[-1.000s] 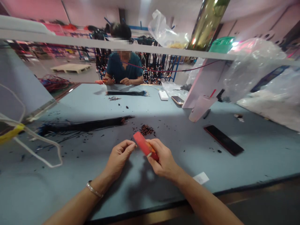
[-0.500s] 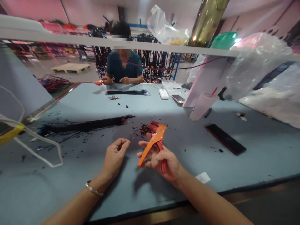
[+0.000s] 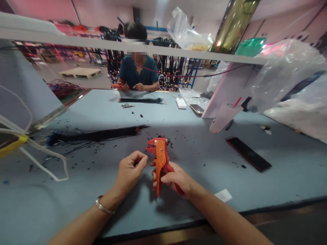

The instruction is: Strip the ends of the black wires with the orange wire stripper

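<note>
My right hand (image 3: 176, 178) is wrapped round the handles of an orange and red wire stripper (image 3: 160, 158), its red jaws pointing left. To the left of the jaws, my left hand (image 3: 133, 166) is closed in a pinch on a thin dark wire, of which hardly anything shows. A silver bracelet sits on the left wrist. Behind the stripper lies a small pile of dark wire scraps (image 3: 170, 140), partly hidden by the tool. Farther left, a long bundle of black wires (image 3: 99, 135) rests on the blue-grey table (image 3: 204, 190).
A black phone (image 3: 249, 153) and a lidded cup (image 3: 226, 117) with a red straw stand to the right. A co-worker (image 3: 139, 71) sits opposite behind a second wire bundle (image 3: 141, 100). A white shelf (image 3: 163, 50) crosses above. White cable (image 3: 61, 160) hangs at left.
My right hand has turned the wire stripper so its jaws point left, towards my left hand. My fingers have closed further round its handles. The wire tip is now less visible.
</note>
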Action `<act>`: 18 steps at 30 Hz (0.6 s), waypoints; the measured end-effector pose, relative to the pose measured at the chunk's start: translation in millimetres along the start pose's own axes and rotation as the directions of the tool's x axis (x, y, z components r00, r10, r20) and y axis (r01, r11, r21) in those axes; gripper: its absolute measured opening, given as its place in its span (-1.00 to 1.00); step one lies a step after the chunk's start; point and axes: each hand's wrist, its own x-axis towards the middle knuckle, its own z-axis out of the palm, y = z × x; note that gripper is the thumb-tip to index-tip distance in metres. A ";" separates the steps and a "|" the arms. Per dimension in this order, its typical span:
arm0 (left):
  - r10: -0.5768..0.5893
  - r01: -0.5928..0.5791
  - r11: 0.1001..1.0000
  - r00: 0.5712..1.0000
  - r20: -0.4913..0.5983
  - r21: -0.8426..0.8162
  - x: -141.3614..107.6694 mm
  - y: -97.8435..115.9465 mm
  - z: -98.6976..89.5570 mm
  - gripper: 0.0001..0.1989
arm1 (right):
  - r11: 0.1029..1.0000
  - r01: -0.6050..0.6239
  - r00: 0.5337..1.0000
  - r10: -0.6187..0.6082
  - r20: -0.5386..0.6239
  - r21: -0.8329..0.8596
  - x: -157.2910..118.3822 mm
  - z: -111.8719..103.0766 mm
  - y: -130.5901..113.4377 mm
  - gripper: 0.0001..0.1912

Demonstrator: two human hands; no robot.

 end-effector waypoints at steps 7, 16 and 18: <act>-0.006 0.006 1.000 1.000 0.001 0.030 -2.5 6.7 0.6 -0.77 | 0.984 -0.008 1.000 0.005 -0.019 -0.180 -2.4 -0.2 -8.9 -0.52; 0.019 -0.019 1.000 0.998 0.055 0.011 -3.1 3.2 2.5 -0.79 | 0.943 -0.013 1.000 0.005 -0.026 -0.332 -4.9 4.4 -19.7 -0.73; 0.020 -0.021 1.000 0.998 0.064 0.011 -3.7 3.1 2.8 -0.79 | 0.940 -0.008 1.000 0.000 -0.024 -0.341 -4.9 5.0 -19.6 -0.77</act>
